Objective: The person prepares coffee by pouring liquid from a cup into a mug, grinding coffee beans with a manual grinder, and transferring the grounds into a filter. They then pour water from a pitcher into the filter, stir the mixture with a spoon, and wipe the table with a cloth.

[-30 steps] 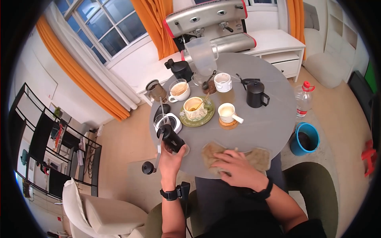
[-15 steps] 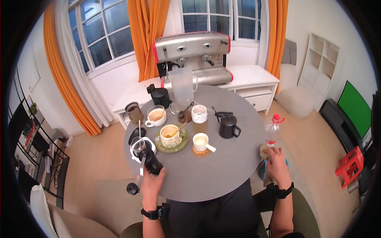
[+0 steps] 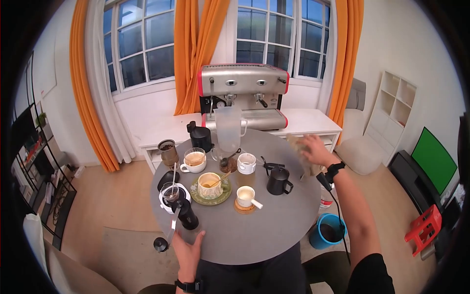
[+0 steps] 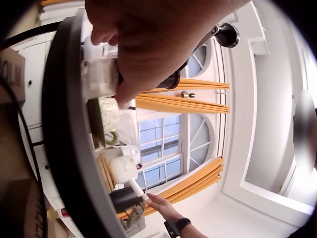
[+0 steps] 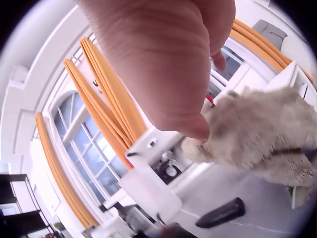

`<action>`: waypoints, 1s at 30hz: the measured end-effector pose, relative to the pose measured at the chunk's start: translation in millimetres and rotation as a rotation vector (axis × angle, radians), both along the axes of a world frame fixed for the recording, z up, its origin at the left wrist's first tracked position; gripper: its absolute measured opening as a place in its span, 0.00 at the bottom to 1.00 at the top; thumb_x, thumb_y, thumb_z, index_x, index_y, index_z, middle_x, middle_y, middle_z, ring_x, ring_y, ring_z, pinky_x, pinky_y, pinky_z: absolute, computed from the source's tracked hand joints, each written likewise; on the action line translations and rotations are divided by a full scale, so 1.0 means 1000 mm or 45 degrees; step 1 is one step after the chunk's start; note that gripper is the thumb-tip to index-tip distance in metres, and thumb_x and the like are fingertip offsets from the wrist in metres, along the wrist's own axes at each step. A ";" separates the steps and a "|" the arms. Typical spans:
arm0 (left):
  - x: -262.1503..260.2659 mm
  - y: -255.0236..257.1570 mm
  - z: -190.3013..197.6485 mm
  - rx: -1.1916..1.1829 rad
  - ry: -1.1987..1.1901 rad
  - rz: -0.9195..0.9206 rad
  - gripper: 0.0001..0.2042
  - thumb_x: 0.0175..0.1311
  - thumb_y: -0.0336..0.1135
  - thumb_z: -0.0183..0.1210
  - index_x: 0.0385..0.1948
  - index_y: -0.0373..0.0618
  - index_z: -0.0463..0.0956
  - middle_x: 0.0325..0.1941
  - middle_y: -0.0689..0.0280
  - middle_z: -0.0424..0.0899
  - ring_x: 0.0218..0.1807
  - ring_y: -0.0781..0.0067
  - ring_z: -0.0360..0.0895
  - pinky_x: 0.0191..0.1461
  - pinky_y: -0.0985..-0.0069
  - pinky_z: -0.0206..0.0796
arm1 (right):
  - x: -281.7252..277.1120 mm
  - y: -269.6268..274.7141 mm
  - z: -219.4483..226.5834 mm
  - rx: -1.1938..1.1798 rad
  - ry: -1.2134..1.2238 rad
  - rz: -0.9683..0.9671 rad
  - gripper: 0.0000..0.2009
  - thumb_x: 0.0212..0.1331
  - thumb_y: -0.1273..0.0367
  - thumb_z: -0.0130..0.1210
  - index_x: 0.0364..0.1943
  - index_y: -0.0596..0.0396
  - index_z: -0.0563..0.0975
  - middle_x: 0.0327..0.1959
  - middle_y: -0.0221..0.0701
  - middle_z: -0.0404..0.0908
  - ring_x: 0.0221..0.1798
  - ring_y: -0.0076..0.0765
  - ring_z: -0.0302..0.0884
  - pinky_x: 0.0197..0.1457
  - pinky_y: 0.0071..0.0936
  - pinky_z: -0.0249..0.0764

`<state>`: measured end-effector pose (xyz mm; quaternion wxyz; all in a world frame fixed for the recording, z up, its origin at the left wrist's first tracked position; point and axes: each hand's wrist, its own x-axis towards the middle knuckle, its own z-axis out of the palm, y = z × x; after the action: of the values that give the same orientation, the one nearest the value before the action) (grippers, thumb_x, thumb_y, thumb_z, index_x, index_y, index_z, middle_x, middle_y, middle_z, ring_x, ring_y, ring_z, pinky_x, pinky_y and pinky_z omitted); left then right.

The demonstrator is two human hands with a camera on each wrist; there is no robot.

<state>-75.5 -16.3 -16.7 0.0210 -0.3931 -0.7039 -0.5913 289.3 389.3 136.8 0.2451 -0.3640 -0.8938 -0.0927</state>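
Note:
My left hand (image 3: 188, 252) is at the front left of the round table, thumb and fingers round the lower end of a black hand coffee grinder (image 3: 187, 214). In the left wrist view the palm hides much of the grinder, and its clear bottom cup (image 4: 99, 77) shows beside the thumb. Out at the table's far right edge, my right hand (image 3: 319, 151) holds a tan cloth (image 5: 262, 134), which hangs in loose folds from the fingers. Closest to the grinder is a white scale (image 3: 166, 203) with a small glass on it.
A patterned mug (image 3: 209, 186) stands on a green plate (image 3: 223, 198). A small white pot (image 3: 245, 195) sits on a wooden coaster, near a black kettle (image 3: 279, 180). Below the table's right edge is a blue bucket (image 3: 318, 240). An espresso machine (image 3: 245, 90) stands behind.
My right hand has carried the cloth from the table's front, over the right edge near the bucket, to the far right edge. My left hand stays at the grinder. The head view has tilted up.

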 end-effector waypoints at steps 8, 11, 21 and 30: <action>0.050 -0.041 -0.041 0.135 0.076 -0.152 0.17 0.64 0.26 0.71 0.51 0.38 0.75 0.45 0.57 0.82 0.41 0.72 0.81 0.43 0.75 0.70 | -0.003 0.033 -0.114 -0.360 -0.178 -0.230 0.22 0.61 0.63 0.66 0.61 0.41 0.83 0.69 0.44 0.75 0.71 0.60 0.68 0.74 0.55 0.68; 0.051 -0.021 -0.022 0.067 0.144 -0.443 0.10 0.65 0.28 0.70 0.44 0.43 0.79 0.17 0.69 0.77 0.15 0.75 0.74 0.21 0.76 0.65 | -0.003 0.029 -0.128 -0.270 -0.227 -0.248 0.21 0.61 0.65 0.65 0.60 0.41 0.83 0.65 0.41 0.76 0.70 0.54 0.69 0.73 0.50 0.69; 0.054 0.003 -0.007 -0.216 0.270 -0.401 0.10 0.69 0.38 0.69 0.44 0.46 0.80 0.15 0.69 0.75 0.15 0.66 0.77 0.22 0.67 0.67 | -0.040 0.043 -0.088 -0.592 0.079 0.041 0.20 0.60 0.67 0.66 0.58 0.51 0.85 0.55 0.45 0.85 0.59 0.53 0.81 0.66 0.43 0.77; 0.054 0.004 0.000 -0.305 0.316 -0.367 0.13 0.67 0.42 0.71 0.44 0.47 0.81 0.14 0.70 0.75 0.15 0.64 0.77 0.21 0.66 0.67 | -0.068 0.085 -0.130 -0.687 0.067 0.206 0.22 0.60 0.68 0.72 0.58 0.58 0.84 0.47 0.42 0.90 0.45 0.40 0.85 0.55 0.34 0.80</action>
<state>-21.9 -12.2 -16.9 -0.0243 -0.5590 -0.6976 -0.4475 221.0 474.0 7.3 0.1690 -0.3460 -0.9056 0.1777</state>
